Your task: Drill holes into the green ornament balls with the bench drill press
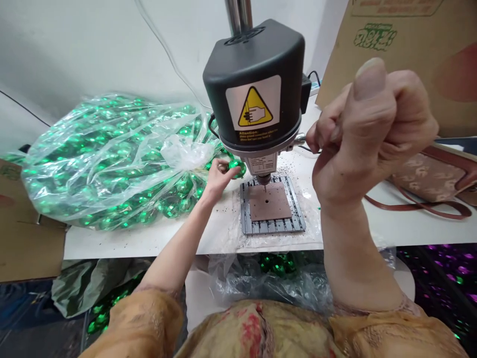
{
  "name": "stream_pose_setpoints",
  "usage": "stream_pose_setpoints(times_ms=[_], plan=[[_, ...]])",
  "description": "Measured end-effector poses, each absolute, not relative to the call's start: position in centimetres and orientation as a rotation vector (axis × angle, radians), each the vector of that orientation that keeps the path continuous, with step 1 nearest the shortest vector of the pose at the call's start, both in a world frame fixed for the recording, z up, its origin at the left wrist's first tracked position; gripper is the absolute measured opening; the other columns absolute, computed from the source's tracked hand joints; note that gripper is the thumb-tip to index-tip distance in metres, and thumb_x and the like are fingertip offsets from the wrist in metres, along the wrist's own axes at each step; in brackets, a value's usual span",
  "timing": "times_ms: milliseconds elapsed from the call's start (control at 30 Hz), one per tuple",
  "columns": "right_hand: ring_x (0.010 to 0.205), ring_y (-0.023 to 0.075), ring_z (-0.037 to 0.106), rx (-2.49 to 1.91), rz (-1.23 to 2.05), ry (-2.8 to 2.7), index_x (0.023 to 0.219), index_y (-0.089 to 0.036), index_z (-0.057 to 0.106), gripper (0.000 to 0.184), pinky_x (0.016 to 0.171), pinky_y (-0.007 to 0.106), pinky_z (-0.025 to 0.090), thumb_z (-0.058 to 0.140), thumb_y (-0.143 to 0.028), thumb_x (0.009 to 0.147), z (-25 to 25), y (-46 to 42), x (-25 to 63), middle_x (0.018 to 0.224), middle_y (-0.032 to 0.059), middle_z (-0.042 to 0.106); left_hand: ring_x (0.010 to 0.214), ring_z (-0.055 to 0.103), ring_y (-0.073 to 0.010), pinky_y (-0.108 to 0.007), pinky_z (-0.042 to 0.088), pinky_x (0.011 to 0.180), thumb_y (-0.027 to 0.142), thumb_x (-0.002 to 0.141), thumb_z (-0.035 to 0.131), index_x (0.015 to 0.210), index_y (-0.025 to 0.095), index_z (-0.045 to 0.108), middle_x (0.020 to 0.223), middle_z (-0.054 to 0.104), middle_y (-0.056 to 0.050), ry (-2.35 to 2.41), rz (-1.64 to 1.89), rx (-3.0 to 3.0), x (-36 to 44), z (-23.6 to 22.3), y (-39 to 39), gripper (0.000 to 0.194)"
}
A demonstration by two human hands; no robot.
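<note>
A small bench drill press (pixel 257 84) with a dark head and a yellow warning sticker stands on a white table (pixel 149 238). Its bit hangs over a brown pad (pixel 269 201) with a hole, set on a grey slotted base (pixel 274 226). My left hand (pixel 218 176) pinches a shiny green ball (pixel 236 168) just left of the bit, at the mouth of a clear plastic bag (pixel 108 159) full of several green balls. My right hand (pixel 367 124) is raised and closed in a fist round the drill's feed lever (pixel 301 139), of which only a short metal end shows.
A cardboard box (pixel 406 54) leans at the back right, with a brown patterned handbag (pixel 432 174) and strap below it. More green balls in plastic (pixel 276 263) lie under the table edge; purple ones (pixel 447 268) sit lower right. Cardboard (pixel 22 233) is at left. Dark shavings dust the table.
</note>
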State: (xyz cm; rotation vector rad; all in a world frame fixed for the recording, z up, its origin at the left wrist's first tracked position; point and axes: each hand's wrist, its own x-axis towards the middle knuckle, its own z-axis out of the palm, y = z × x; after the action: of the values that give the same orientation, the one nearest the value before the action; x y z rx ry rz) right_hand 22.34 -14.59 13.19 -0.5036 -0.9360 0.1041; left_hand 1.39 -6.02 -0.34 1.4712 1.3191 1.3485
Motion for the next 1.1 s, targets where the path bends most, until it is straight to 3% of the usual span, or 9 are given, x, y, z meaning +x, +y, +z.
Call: stream_pose_setpoints(times_ms=[267,433,533,700,900,1100], plan=[[0.050,-0.0018,0.039,-0.526,0.151,-0.948,0.062,-0.019,0.028,0.043,0.058,0.023,0.029,0.051,-0.027,0.098,13.4,-15.4,22.0,0.058,-0.0061,0.028,0.082,0.067,-0.0152,-0.028,0.051,0.075,0.051,0.065,0.095,0.099,0.021,0.055,0.088,0.069,0.000,1.214,1.198,1.389,3.9,-3.9,-13.4,0.060],[0.048,0.0000,0.041,-0.501,0.121,-0.985,0.061,-0.019,0.031,0.047,0.052,0.022,0.031,0.058,-0.036,0.096,13.1,-15.2,22.4,0.054,-0.0068,0.033,0.090,0.070,-0.0192,-0.033,0.053,0.083,0.059,0.066,0.093,0.099,0.021,0.057,0.094,0.071,-0.003,1.215,1.208,1.476,4.5,-5.0,-13.4,0.062],[0.052,-0.0011,0.050,-0.560,0.099,-1.008,0.062,-0.018,0.034,0.047,0.054,0.018,0.034,0.053,-0.043,0.097,13.0,-15.3,22.5,0.058,-0.0065,0.031,0.096,0.071,-0.0217,-0.036,0.055,0.088,0.060,0.068,0.092,0.101,0.021,0.058,0.097,0.073,-0.004,1.176,1.221,1.533,4.8,-5.3,-13.5,0.061],[0.058,-0.0001,0.058,-0.565,0.083,-1.024,0.061,-0.017,0.041,0.045,0.058,0.017,0.039,0.049,-0.045,0.096,12.8,-15.4,22.6,0.060,-0.0060,0.029,0.125,0.064,-0.0304,-0.047,0.049,0.110,0.052,0.073,0.092,0.121,0.023,0.067,0.125,0.072,-0.010,1.168,1.158,1.735,5.1,-5.5,-14.0,0.061],[0.055,-0.0025,0.053,-0.596,0.139,-1.010,0.062,-0.017,0.038,0.047,0.057,0.015,0.039,0.052,-0.049,0.095,12.8,-15.5,22.6,0.060,-0.0065,0.032,0.128,0.063,-0.0317,-0.052,0.046,0.116,0.041,0.078,0.090,0.128,0.025,0.066,0.130,0.071,-0.009,1.100,1.100,1.846,5.7,-5.9,-14.5,0.057],[0.048,0.0006,0.038,-0.648,0.039,-1.016,0.064,-0.021,0.028,0.052,0.050,0.022,0.034,0.051,-0.053,0.097,12.2,-15.2,22.7,0.058,-0.0050,0.029,0.132,0.063,-0.0325,-0.054,0.046,0.119,0.040,0.079,0.090,0.127,0.024,0.063,0.133,0.069,-0.011,1.036,1.125,1.765,5.9,-6.3,-14.7,0.058]])
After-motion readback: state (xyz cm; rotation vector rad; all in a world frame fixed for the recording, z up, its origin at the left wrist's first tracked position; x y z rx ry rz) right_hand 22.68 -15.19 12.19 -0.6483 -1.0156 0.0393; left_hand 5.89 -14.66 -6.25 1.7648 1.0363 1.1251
